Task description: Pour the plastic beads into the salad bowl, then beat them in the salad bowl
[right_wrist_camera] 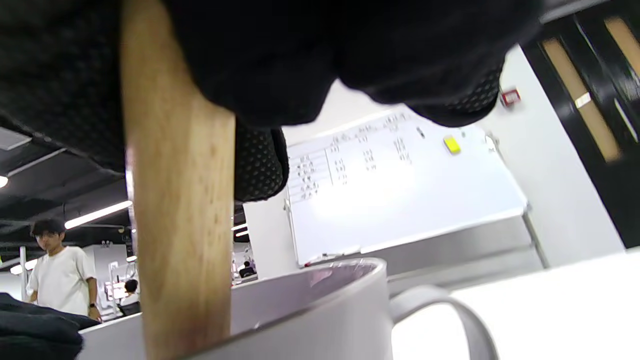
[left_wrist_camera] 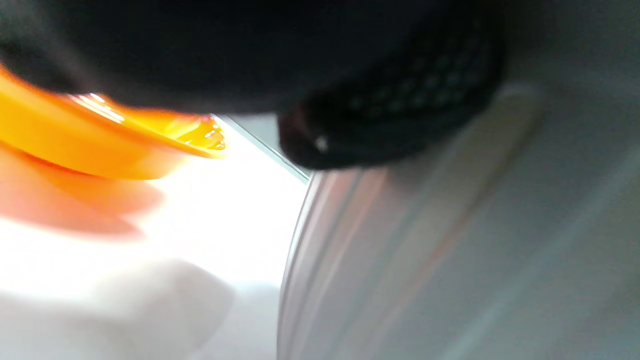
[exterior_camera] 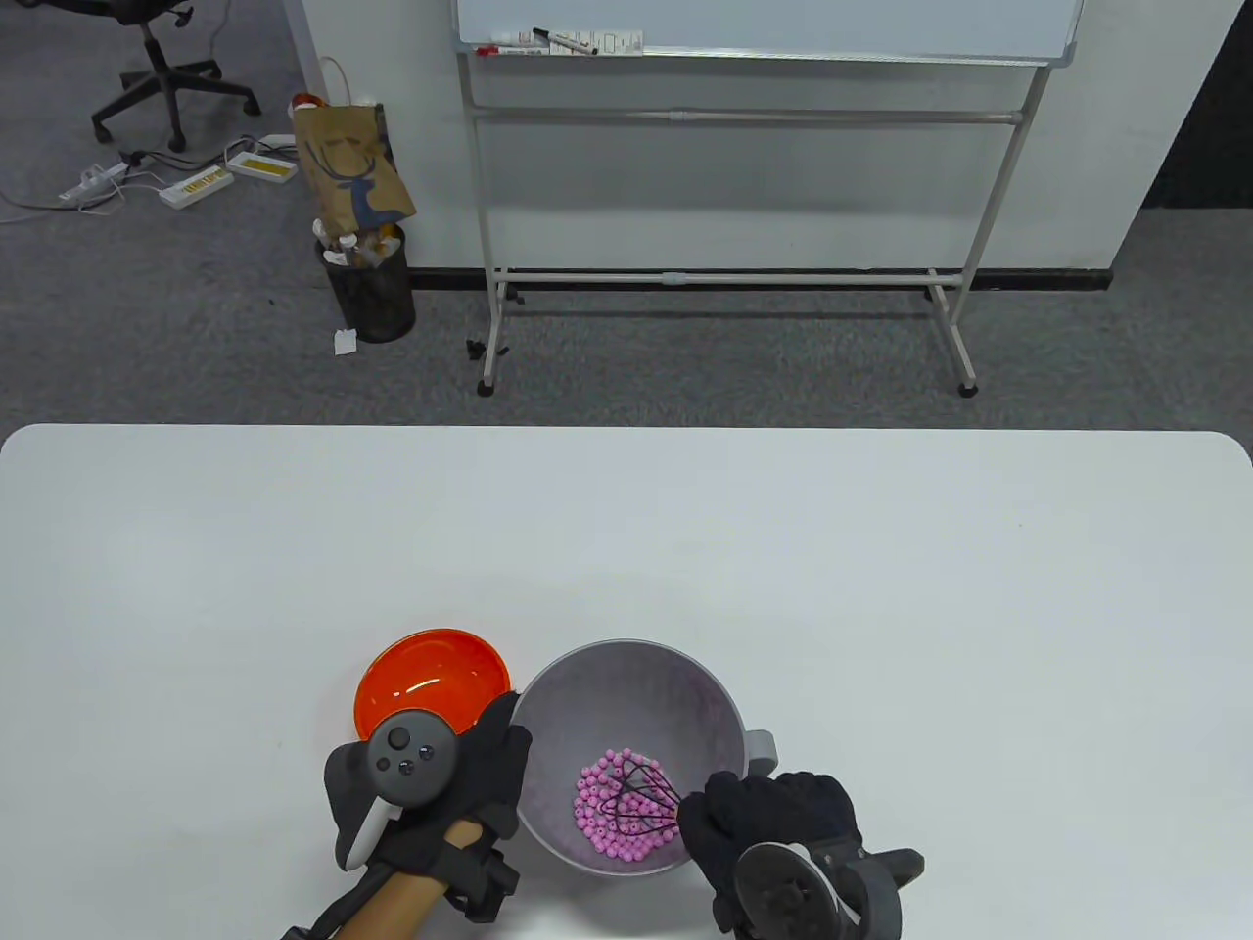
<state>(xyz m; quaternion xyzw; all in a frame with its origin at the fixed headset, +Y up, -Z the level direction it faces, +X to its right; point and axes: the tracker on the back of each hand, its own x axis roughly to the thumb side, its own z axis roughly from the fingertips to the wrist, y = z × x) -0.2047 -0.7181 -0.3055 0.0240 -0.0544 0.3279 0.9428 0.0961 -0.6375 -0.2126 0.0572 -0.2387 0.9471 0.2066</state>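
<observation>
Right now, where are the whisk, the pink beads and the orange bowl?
whisk [exterior_camera: 641,795], table view, black wire head.
pink beads [exterior_camera: 597,813], table view, middle of the heap.
orange bowl [exterior_camera: 431,676], table view, inner surface.

Even overhead light, sharp from above; both wrist views soft and close.

The tabletop [exterior_camera: 626,548] is evenly lit with faint shadows. In the left wrist view it blows out to white, and the orange bowl [left_wrist_camera: 100,145] and salad bowl [left_wrist_camera: 450,250] smear with blur. In the right wrist view the whiteboard [right_wrist_camera: 400,185] glares and the wooden handle [right_wrist_camera: 180,200] is soft.
</observation>
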